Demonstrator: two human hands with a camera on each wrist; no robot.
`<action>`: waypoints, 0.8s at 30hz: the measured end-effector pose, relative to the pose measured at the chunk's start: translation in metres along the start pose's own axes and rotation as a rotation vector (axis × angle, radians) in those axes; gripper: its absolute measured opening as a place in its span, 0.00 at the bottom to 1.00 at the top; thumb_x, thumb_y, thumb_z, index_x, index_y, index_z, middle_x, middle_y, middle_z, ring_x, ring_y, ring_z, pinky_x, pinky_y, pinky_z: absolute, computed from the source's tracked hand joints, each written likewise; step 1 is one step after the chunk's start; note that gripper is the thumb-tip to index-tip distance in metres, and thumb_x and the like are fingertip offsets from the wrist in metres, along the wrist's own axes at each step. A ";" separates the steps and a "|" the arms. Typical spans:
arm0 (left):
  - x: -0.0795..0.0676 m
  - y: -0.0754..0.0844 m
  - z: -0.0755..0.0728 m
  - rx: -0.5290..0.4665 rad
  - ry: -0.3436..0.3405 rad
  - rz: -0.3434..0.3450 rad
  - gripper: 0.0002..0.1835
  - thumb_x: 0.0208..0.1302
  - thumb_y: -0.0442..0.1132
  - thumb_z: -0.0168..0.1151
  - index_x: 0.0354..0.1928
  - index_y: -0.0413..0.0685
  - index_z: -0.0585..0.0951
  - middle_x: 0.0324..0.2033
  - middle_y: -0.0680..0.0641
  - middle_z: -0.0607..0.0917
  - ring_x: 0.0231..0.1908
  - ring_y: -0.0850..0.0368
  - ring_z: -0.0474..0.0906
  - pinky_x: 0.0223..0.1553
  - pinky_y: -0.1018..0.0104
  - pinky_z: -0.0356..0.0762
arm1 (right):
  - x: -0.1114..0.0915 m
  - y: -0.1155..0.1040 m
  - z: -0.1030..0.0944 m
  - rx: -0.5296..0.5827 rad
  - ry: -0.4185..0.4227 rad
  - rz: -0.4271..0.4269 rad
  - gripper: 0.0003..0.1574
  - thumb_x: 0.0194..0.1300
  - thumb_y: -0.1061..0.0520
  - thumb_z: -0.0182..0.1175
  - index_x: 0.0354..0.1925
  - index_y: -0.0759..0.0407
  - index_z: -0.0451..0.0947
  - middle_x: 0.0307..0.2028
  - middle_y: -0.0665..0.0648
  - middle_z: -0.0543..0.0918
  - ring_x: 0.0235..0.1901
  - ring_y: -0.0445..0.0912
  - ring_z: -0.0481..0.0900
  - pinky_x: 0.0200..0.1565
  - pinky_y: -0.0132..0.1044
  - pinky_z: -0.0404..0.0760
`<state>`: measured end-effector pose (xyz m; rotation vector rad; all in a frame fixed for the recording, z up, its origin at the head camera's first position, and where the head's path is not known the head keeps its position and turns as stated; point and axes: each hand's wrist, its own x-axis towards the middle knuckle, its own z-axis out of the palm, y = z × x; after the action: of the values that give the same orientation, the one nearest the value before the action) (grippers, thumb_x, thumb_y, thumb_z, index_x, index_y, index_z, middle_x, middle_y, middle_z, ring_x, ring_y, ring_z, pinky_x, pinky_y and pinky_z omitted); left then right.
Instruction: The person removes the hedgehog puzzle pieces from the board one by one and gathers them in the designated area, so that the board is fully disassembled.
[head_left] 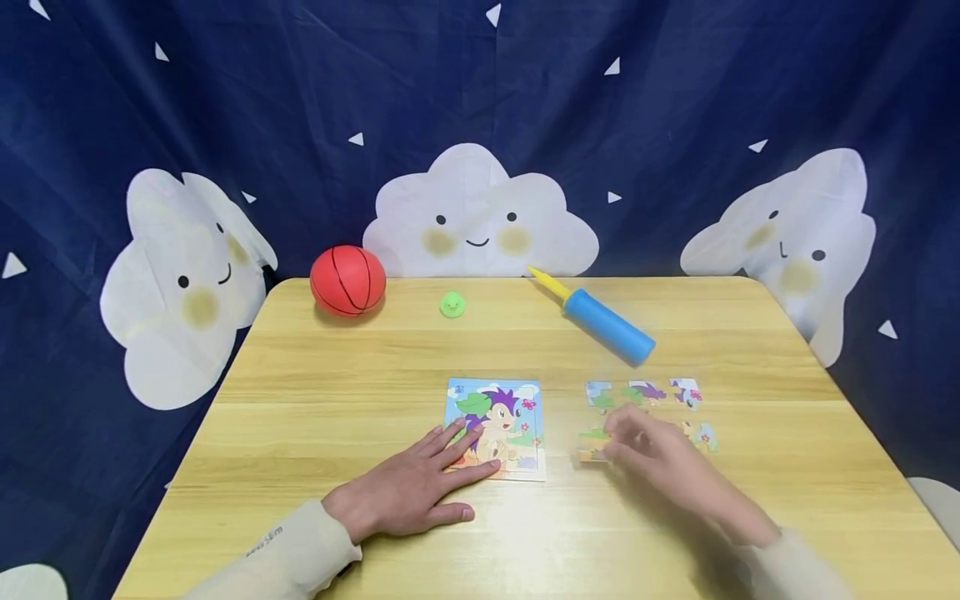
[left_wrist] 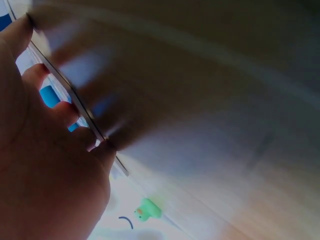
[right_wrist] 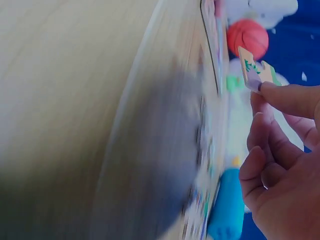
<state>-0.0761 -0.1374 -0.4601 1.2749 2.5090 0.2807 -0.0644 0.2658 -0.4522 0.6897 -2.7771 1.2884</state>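
Note:
My left hand (head_left: 416, 487) lies with fingers spread across the lower left of a square hedgehog picture puzzle (head_left: 530, 392) in the head view. Its fingertips (left_wrist: 107, 150) rest along the puzzle's edge in the left wrist view. Between thumb and fingers, my right hand (head_left: 660, 458) pinches a jigsaw piece (right_wrist: 249, 70), orange and green, raised above the table in the right wrist view. Under and beyond that hand lie several loose jigsaw pieces (head_left: 686, 392) with parts of a similar hedgehog picture; the hand hides some of them.
Toward the back of the wooden table (head_left: 337, 400) are a red ball (head_left: 348, 281) at the left, a small green duck toy (head_left: 452, 305), and a blue hand pump (head_left: 609, 327) with a yellow nozzle. A dark blue cloud-print curtain (head_left: 480, 75) hangs behind the table.

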 end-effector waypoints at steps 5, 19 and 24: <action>0.000 0.000 0.000 0.001 -0.006 -0.004 0.34 0.85 0.65 0.47 0.87 0.74 0.58 0.89 0.45 0.46 0.89 0.41 0.39 0.87 0.43 0.51 | -0.021 0.016 -0.020 -0.036 0.054 -0.015 0.17 0.70 0.65 0.72 0.49 0.46 0.81 0.34 0.41 0.85 0.33 0.38 0.81 0.36 0.31 0.79; 0.000 0.000 0.001 0.000 0.002 0.006 0.34 0.85 0.65 0.47 0.87 0.74 0.59 0.89 0.44 0.46 0.89 0.40 0.40 0.86 0.41 0.52 | -0.074 0.053 -0.064 -0.079 0.096 0.154 0.16 0.72 0.68 0.69 0.48 0.47 0.83 0.35 0.44 0.89 0.35 0.36 0.83 0.36 0.29 0.78; 0.000 -0.001 0.001 0.003 0.001 0.002 0.34 0.85 0.65 0.47 0.87 0.74 0.59 0.89 0.45 0.46 0.89 0.41 0.40 0.86 0.42 0.52 | -0.087 0.062 -0.076 -0.102 0.084 0.207 0.14 0.73 0.67 0.69 0.49 0.49 0.83 0.36 0.43 0.88 0.37 0.35 0.82 0.38 0.27 0.77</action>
<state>-0.0762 -0.1380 -0.4610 1.2794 2.5099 0.2779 -0.0236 0.3900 -0.4630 0.3426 -2.8822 1.1630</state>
